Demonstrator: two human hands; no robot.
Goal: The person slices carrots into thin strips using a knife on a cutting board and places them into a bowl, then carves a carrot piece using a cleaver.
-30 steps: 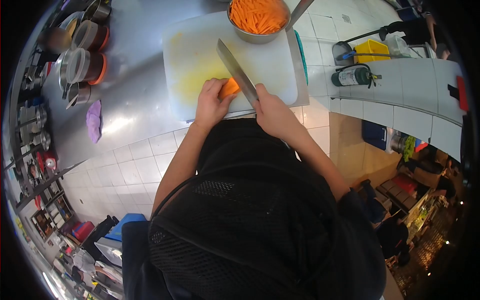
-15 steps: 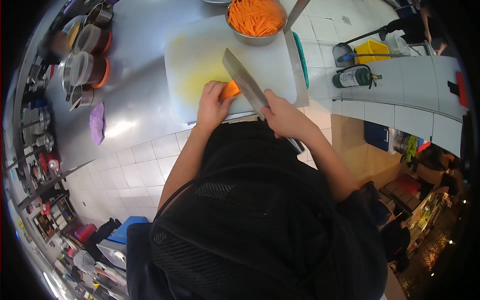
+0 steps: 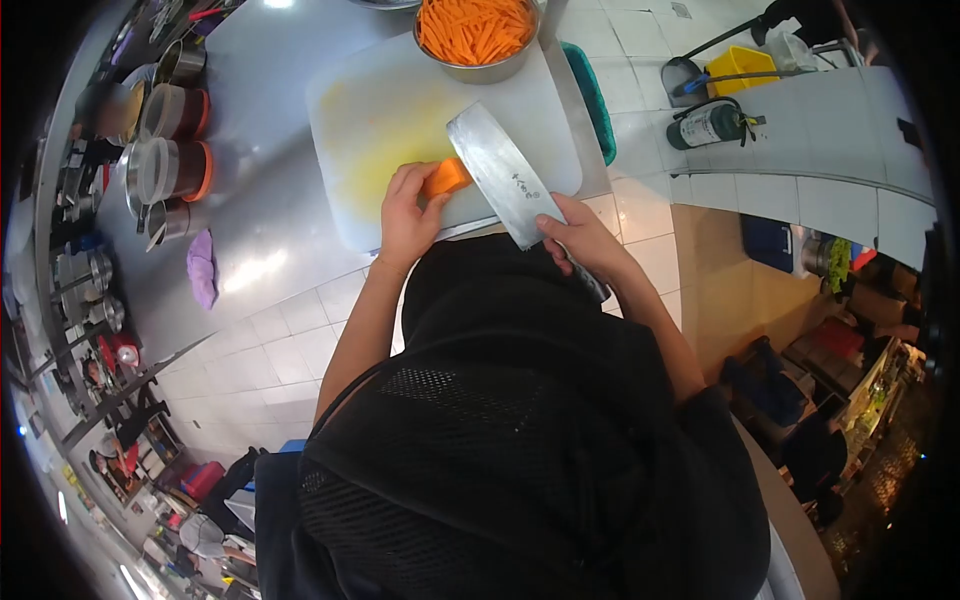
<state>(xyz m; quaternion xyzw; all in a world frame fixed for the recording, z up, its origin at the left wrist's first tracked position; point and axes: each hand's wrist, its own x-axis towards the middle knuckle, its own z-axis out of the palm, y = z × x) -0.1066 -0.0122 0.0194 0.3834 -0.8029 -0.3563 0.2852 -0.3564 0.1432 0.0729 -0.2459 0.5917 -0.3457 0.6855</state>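
My left hand [image 3: 408,215] is closed on an orange carrot piece [image 3: 447,177] near the front edge of the white cutting board [image 3: 350,120]. Just right of the carrot, a wide cleaver [image 3: 497,175] lies tilted with its flat, marked side facing up. Its handle is gripped by my right hand [image 3: 583,240], beyond the board's front edge. Yellow-orange stains mark the board. A metal bowl [image 3: 487,72] heaped with orange carrot strips [image 3: 473,30] stands at the board's back right.
A purple cloth [image 3: 201,268] lies on the steel counter [image 3: 265,160]. Tubs with dark contents [image 3: 172,172] and pots stand at the left. A green basket [image 3: 588,100] is right of the board. Beyond are a fire extinguisher [image 3: 707,125], a yellow bin [image 3: 741,68] and people.
My right hand has moved right and down, and the cleaver has turned so that its broad face shows. My left hand still holds the carrot. The view has shifted slightly.
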